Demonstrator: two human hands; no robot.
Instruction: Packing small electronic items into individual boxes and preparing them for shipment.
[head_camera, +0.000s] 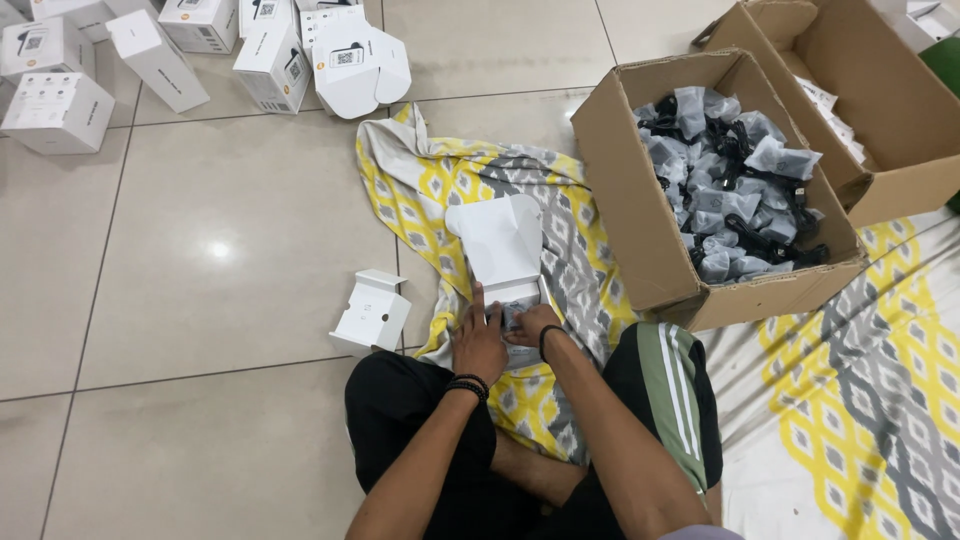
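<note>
**Both hands pressed into an open white carton on the patterned cloth**

Both hands meet at the lower centre of the frame. Left hand lies flat, fingers spread, on the near edge of a small white carton whose lid flap stands open and tilts away from the person. Right hand, fingers curled, presses down on a plastic-wrapped item sitting in the carton's mouth; whether it actually grips the item cannot be told. Dark bands circle both wrists.

That carton rests on a yellow, grey and white patterned cloth spread over the tiled floor, just in front of the person's crossed legs. Left of it, off the cloth, lies a folded white cardboard insert. To the right, touching the cloth, stands an open brown cardboard box filled with black items in clear bags. A second brown box sits behind it at the upper right. Across the upper left of the frame, white retail boxes are scattered on the tiles, one of them open.
</note>
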